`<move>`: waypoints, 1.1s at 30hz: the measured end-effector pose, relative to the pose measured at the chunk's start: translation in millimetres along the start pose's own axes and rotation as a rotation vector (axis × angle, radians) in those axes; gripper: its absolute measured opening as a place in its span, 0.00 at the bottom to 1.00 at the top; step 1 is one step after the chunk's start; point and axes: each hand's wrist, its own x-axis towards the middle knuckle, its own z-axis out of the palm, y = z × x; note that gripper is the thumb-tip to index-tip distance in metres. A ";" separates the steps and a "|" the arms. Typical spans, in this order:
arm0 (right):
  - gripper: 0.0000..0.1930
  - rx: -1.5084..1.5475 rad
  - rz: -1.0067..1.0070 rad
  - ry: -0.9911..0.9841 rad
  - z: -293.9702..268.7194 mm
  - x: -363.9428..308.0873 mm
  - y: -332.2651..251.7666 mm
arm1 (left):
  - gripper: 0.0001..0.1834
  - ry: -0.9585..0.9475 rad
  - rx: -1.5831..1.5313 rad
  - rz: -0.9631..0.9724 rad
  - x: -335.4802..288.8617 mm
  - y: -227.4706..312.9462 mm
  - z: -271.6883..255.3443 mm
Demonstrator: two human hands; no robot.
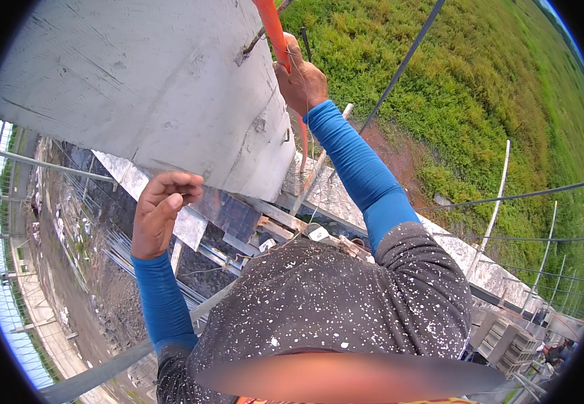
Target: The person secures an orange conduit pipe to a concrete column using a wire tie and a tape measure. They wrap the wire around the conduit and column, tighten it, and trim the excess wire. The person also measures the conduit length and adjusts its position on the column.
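My right hand is closed around an orange pipe, beside the right edge of a grey concrete column. A thin wire hangs down near that wrist. Short steel bar ends stick out of the column's side close to the pipe. My left hand is raised just off the column's lower edge, fingers loosely curled and thumb apart, with nothing visible in it. Blue sleeves cover both forearms.
A metal pipe crosses on the left, above the ground far below. Boards and pale beams lie beneath me. Thin steel rods cross on the right, over green vegetation. Stacked blocks stand at lower right.
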 end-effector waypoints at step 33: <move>0.13 0.155 0.081 -0.110 -17.9 -12.0 -8.6 | 0.30 0.358 0.383 0.518 210.7 -49.1 155.9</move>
